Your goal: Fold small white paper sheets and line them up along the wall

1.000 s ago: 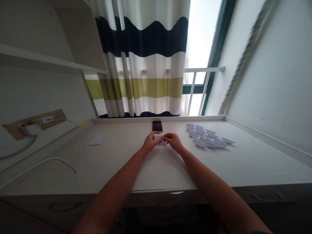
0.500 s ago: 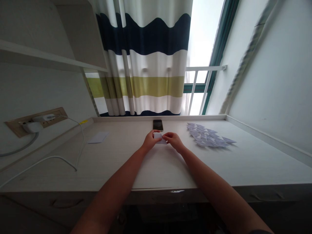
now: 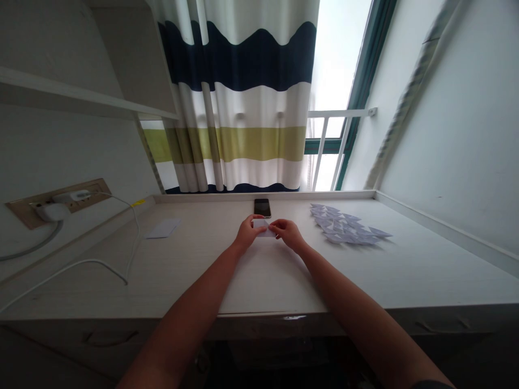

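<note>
Two hands at work, close together over the middle of the desk [image 3: 263,292]. Your left hand [image 3: 245,233] grips one small white paper [image 3: 260,222], thumb across its near face, fingers at its far edge. Your right hand [image 3: 289,232] pinches the paper's right side between thumb and fingertips. The sheet lies between the two, tilted a little toward you; crease detail too small to read.

Risk, as I judge it: if your left thumb slackens while the right pulls, the paper could skew and the crease run off line. Pressing hard before the edges meet would set a crooked fold; tugging both ways could tear a corner.

Just beyond your left fingertips, a dark-screened phone [image 3: 261,207]; whether they touch it, cannot tell. A forward nudge could knock it.

Farther right, a spread of folded paper pieces [image 3: 344,227], pointed and overlapping. A sweep of your right forearm could scatter them. Well left, flat white paper [image 3: 163,229]; near it, a white cable [image 3: 97,262], which a snagging sleeve or wrist could drag.

Behind the desk, a striped curtain [image 3: 259,113].
</note>
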`<state>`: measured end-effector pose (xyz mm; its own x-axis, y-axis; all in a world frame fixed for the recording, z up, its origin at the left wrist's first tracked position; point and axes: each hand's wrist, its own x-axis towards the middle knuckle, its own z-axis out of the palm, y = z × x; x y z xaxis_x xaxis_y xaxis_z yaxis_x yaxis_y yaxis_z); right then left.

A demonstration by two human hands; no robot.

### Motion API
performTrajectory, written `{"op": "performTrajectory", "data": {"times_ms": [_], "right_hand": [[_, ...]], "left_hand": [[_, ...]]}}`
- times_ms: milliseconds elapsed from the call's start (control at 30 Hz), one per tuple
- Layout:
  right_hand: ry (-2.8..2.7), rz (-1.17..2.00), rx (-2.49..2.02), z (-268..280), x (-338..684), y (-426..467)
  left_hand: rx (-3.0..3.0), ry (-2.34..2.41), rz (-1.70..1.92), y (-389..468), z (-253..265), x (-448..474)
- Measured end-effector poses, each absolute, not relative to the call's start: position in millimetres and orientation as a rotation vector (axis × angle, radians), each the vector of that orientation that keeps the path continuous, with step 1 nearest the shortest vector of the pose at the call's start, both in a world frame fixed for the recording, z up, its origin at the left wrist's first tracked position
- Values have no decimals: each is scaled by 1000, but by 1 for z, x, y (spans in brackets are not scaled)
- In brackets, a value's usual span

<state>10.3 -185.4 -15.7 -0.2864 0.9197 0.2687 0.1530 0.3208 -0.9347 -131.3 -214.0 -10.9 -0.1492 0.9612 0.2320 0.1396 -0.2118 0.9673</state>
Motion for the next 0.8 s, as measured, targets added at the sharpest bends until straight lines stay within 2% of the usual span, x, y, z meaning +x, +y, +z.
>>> {"op": "performTrajectory", "data": {"times_ms": [167, 533, 800], "right_hand": [[-1744, 896, -978, -17, 10, -185], [-1679, 997, -934, -20, 11, -183], [-1748, 864, -986, -19, 11, -183]], "left_hand": [[1343, 1280, 1443, -211, -14, -131], [1394, 1277, 1387, -216, -10, -129], [1301, 1247, 1443, -211, -13, -130]]}}
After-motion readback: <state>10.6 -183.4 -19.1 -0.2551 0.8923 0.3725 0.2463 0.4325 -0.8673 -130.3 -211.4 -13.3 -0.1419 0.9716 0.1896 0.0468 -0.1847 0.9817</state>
